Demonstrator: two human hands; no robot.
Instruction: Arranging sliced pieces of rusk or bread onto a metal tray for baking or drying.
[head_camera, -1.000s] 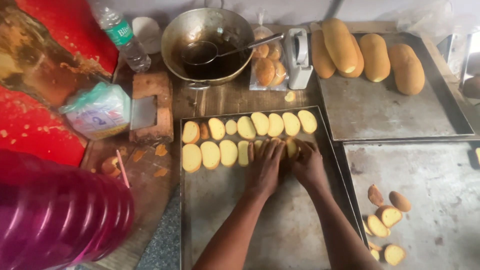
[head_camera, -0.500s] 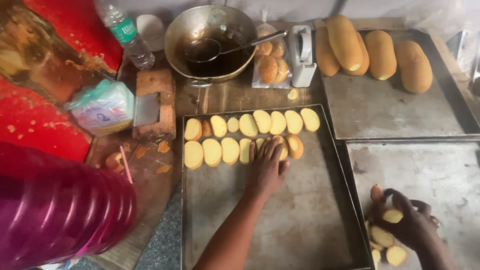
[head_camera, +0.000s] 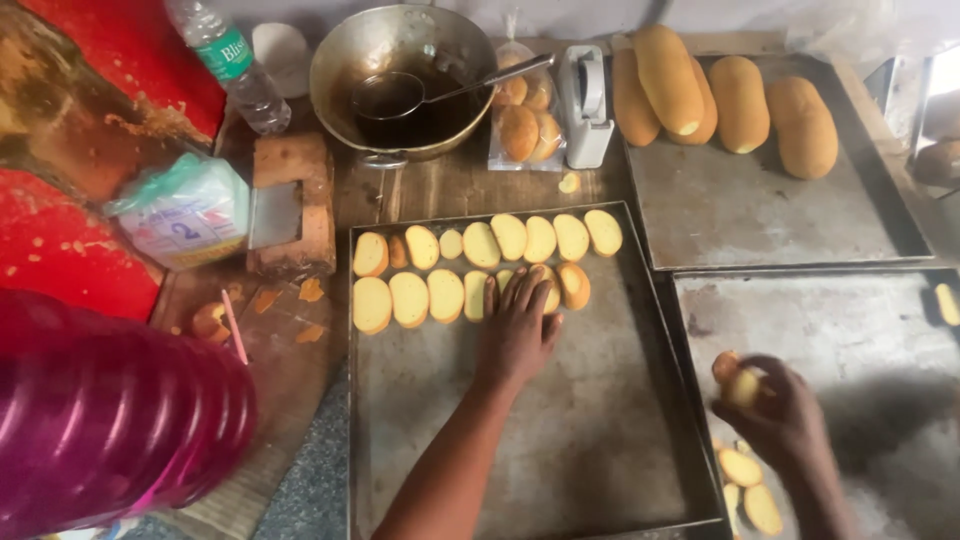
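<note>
Left hand flat, fingers spread on bread slices in centre tray. Right hand fingers curled, gripping slice stack over right tray.

left hand lies palm down, fingers spread forward, forearm stretched straight out from below. right hand sits lower and to the side, fingers curled inward in a pinching grip.
</note>
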